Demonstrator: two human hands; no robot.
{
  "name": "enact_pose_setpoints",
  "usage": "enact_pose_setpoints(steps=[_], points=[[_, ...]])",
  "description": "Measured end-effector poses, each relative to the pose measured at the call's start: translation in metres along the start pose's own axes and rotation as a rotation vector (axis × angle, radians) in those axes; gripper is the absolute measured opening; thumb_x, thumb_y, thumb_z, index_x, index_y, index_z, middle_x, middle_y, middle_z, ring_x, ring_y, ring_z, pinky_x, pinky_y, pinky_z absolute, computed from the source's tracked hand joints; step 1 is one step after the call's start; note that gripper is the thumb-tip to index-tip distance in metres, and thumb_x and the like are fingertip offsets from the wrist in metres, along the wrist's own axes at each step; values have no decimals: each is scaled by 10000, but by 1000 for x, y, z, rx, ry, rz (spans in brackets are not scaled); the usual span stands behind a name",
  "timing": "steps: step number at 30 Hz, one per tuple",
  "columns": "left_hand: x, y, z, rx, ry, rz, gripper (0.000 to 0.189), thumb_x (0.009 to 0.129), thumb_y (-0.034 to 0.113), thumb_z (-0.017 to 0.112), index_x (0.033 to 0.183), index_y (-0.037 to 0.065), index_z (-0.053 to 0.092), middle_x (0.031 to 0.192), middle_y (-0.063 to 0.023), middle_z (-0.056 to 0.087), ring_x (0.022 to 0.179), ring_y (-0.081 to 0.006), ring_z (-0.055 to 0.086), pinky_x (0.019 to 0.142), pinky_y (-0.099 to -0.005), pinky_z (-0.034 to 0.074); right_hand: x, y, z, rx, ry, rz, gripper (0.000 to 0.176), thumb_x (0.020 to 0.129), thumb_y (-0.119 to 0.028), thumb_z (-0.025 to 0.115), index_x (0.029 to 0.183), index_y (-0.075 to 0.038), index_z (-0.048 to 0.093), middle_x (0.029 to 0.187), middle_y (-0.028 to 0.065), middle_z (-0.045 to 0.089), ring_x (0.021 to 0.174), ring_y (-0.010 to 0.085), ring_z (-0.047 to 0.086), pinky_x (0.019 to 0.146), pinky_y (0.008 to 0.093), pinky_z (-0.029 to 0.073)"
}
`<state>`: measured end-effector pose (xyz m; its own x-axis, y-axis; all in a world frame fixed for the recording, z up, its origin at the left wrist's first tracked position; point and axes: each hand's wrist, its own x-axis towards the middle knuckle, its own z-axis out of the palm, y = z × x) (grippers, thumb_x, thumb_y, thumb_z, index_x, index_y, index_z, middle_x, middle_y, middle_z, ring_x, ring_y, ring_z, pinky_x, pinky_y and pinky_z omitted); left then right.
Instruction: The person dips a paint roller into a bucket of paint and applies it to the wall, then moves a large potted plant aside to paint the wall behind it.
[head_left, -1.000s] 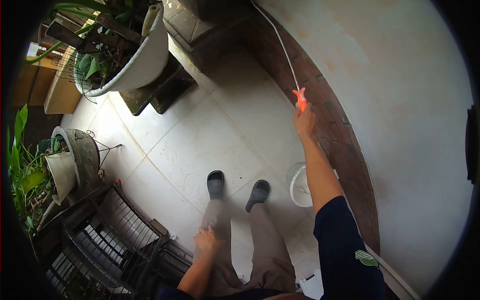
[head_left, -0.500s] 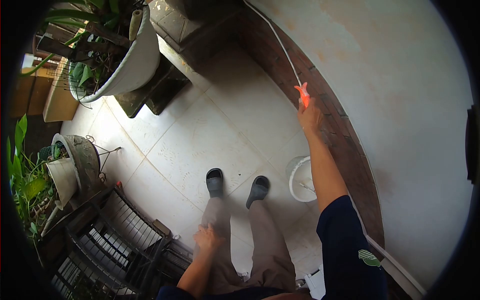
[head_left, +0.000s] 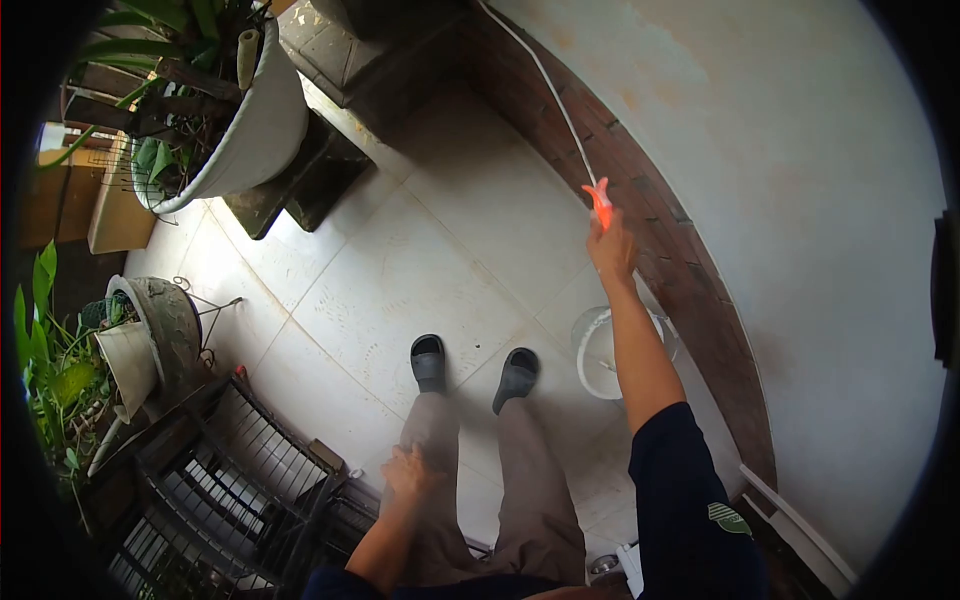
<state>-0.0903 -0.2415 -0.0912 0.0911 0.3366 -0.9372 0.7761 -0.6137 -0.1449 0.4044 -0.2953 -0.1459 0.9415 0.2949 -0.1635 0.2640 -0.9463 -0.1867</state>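
Observation:
My right hand (head_left: 612,247) is closed around an orange handle (head_left: 600,203), which joins a long thin white rod (head_left: 553,92). The rod slants up and to the left, over the brick strip at the foot of the pale wall. My left hand (head_left: 408,472) rests on my left thigh, its fingers apart and holding nothing. Below my right hand, partly behind my forearm, a whitish bucket (head_left: 590,372) stands on the tiled floor.
A large white planter (head_left: 255,130) stands on dark blocks at the upper left. Lower left are a patterned pot (head_left: 170,320) and a black metal rack (head_left: 225,480). The pale wall (head_left: 830,250) and red-brown brick strip (head_left: 690,290) run along the right.
My right hand has moved slightly down and left with the orange handle, and the rod has shifted with it. My left hand stays on my thigh.

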Motion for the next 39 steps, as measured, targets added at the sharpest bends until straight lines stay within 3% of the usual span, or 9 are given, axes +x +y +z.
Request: enact_pose_setpoints(steps=[3,8,11,18,21,26,30,37,39], points=[[-6,0,-4,0,-18,-6,839,657,543,789,1353,199,473,1216,-146,490,1066,-344,567,869,-466,446,12,-19,-2,37,42,-29,375,933,-410,562,1006,-43,536,854,231,668,770,436,656,651,521,498],[-4,-1,-3,-22,-20,13,810,655,539,791,1320,177,503,1188,-142,494,1036,-350,581,850,-460,462,-45,69,5,-6,99,-14,351,921,-372,589,1020,-40,531,881,216,668,766,419,658,648,517,501],[-6,2,-9,-18,-10,10,798,645,546,796,1291,166,522,1170,-133,501,1019,-347,589,847,-458,464,-50,77,9,-10,130,-20,337,914,-362,599,1009,-46,528,882,213,667,764,413,659,640,515,500],[-4,4,-8,42,-3,-4,920,577,621,801,1323,155,529,1217,-159,527,1096,-309,591,878,-448,464,-1,9,-19,12,78,-19,331,922,-368,582,996,-52,517,839,202,653,731,419,649,629,520,495],[-2,3,-4,53,23,21,895,593,608,801,1322,170,521,1199,-153,525,1056,-315,603,868,-447,467,-28,69,-14,-18,170,-75,325,919,-358,588,997,-51,517,839,205,654,721,418,649,623,521,493],[-2,9,-2,94,12,27,875,627,585,796,1348,192,493,1169,-134,521,1031,-321,595,851,-451,475,-112,205,-17,-83,115,20,328,903,-333,613,1032,-48,514,834,200,654,724,421,646,622,517,493],[-8,12,-6,88,25,28,862,628,581,793,1332,176,505,1171,-132,526,1038,-313,598,854,-453,477,-155,237,-26,-40,143,27,325,904,-329,613,1045,-54,512,841,197,658,732,422,648,617,510,493],[-13,18,-5,91,33,9,861,621,586,792,1324,176,514,1173,-128,525,1044,-305,595,861,-451,476,-50,103,-13,28,145,-59,321,903,-343,618,990,-56,504,868,198,654,756,416,650,631,518,493],[-12,15,-1,92,34,13,865,618,590,794,1324,178,514,1179,-126,522,1047,-303,593,863,-449,475,-42,89,-18,28,126,-38,314,900,-339,623,977,-57,509,862,198,651,757,415,648,632,516,492]])
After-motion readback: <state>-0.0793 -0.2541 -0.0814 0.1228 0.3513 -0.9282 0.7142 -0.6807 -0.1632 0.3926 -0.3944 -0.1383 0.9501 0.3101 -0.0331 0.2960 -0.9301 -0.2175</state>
